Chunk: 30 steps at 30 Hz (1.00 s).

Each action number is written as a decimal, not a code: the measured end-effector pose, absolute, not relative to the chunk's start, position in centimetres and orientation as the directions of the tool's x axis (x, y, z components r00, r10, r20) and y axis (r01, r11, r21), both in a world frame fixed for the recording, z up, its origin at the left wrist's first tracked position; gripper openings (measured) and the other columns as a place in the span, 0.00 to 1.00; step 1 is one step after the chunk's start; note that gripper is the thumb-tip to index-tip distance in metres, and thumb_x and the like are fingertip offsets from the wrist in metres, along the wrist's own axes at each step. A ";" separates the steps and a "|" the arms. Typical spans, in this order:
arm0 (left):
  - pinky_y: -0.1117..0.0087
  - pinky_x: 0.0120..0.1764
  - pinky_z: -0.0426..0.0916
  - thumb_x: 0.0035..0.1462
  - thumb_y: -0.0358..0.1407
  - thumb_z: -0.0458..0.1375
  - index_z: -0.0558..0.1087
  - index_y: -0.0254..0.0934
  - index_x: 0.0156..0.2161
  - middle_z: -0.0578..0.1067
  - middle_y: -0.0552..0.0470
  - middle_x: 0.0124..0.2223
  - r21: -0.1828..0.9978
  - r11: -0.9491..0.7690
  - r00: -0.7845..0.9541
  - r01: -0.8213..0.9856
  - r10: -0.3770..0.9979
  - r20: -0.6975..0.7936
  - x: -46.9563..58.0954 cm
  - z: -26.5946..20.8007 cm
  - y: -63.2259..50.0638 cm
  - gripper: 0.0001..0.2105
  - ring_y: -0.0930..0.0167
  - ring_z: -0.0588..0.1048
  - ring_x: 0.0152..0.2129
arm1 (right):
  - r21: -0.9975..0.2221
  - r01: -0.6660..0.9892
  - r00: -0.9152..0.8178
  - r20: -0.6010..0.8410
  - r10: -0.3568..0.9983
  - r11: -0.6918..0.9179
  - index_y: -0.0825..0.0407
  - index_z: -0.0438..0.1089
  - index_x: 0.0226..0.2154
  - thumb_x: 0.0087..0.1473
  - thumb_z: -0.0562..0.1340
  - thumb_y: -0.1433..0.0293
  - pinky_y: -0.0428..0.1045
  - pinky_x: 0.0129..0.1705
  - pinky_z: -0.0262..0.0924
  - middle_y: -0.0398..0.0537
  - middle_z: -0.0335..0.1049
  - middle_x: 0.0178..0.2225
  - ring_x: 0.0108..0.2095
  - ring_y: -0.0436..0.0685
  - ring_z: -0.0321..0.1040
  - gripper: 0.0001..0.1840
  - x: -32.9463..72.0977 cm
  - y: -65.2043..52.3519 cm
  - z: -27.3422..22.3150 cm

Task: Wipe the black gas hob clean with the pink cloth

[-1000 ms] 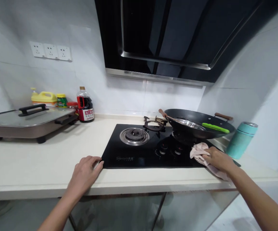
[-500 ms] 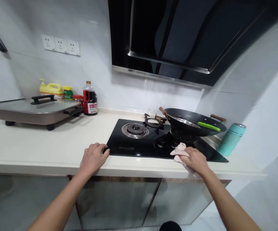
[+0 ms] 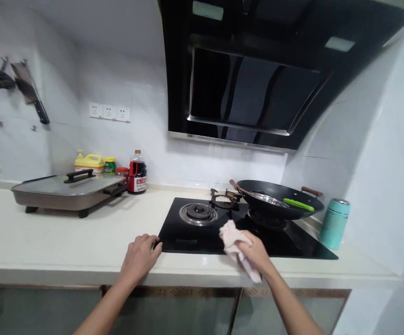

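Observation:
My left hand rests on the countertop at the front left corner of the black gas stove. Its thumb and bent fingers are apart around that corner, and they touch the stove's edge. My right hand is closed on a pale pink cloth, which hangs partly loose over the front edge of the stove. Behind it, a black wok with wooden handles sits on the right burner. A metal lid or dish and a bright green-handled utensil lie in the wok.
A teal flask stands right of the stove. The lidded electric pan sits on the left counter, with a dark sauce bottle and yellow jug behind. Overhead hangs a range hood. A loose pan support lies behind the left burner.
My right hand has moved left with the cloth, away from the knobs toward the middle of the stove's front. My left hand stays at the corner. The view has tilted upward.

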<state>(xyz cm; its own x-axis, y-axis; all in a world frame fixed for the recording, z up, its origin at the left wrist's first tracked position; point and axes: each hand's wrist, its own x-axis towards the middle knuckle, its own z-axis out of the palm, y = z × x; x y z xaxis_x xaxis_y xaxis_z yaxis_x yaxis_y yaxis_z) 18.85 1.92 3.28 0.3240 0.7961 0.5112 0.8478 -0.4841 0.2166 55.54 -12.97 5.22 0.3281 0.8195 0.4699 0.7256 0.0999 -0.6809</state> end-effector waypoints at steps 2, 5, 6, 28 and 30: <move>0.59 0.50 0.65 0.67 0.41 0.52 0.79 0.40 0.46 0.81 0.44 0.49 0.219 -0.478 0.321 0.851 0.802 0.504 19.0 3.4 1.7 0.14 0.58 0.75 0.49 | -0.721 0.692 0.458 0.466 0.757 0.025 0.51 0.75 0.42 0.59 0.51 0.53 0.49 0.40 0.66 0.48 0.78 0.38 0.39 0.59 0.73 0.25 58.2 -12.8 5.8; 0.59 0.50 0.65 0.67 0.40 0.53 0.79 0.39 0.46 0.80 0.44 0.49 0.214 -0.476 0.323 0.853 0.803 0.500 19.1 3.5 1.5 0.14 0.58 0.74 0.49 | -0.733 0.678 0.562 0.465 0.683 -0.059 0.52 0.73 0.48 0.63 0.44 0.47 0.51 0.44 0.67 0.53 0.78 0.44 0.44 0.61 0.73 0.34 61.2 -10.9 6.7; 0.59 0.51 0.65 0.67 0.40 0.53 0.79 0.39 0.47 0.80 0.44 0.49 0.214 -0.477 0.323 0.853 0.803 0.500 19.1 3.6 1.5 0.14 0.58 0.74 0.49 | -0.726 0.683 0.575 0.464 0.674 -0.083 0.52 0.73 0.50 0.64 0.43 0.47 0.51 0.45 0.67 0.54 0.78 0.45 0.45 0.61 0.73 0.35 61.8 -10.0 6.8; 0.57 0.50 0.65 0.66 0.43 0.51 0.80 0.39 0.47 0.81 0.42 0.49 0.240 -0.485 0.328 0.841 0.810 0.485 19.1 3.6 1.7 0.17 0.56 0.74 0.49 | -0.139 0.960 0.278 0.367 0.887 -0.244 0.54 0.62 0.65 0.56 0.62 0.61 0.57 0.59 0.56 0.62 0.68 0.58 0.57 0.67 0.67 0.36 58.8 -11.4 5.2; 0.57 0.50 0.66 0.66 0.42 0.51 0.80 0.40 0.46 0.81 0.43 0.48 0.250 -0.487 0.323 0.837 0.808 0.493 19.0 3.6 1.6 0.17 0.56 0.75 0.49 | -0.148 0.964 0.261 0.383 0.886 -0.220 0.50 0.65 0.64 0.55 0.61 0.65 0.56 0.57 0.58 0.58 0.68 0.59 0.56 0.65 0.67 0.33 58.2 -13.0 4.2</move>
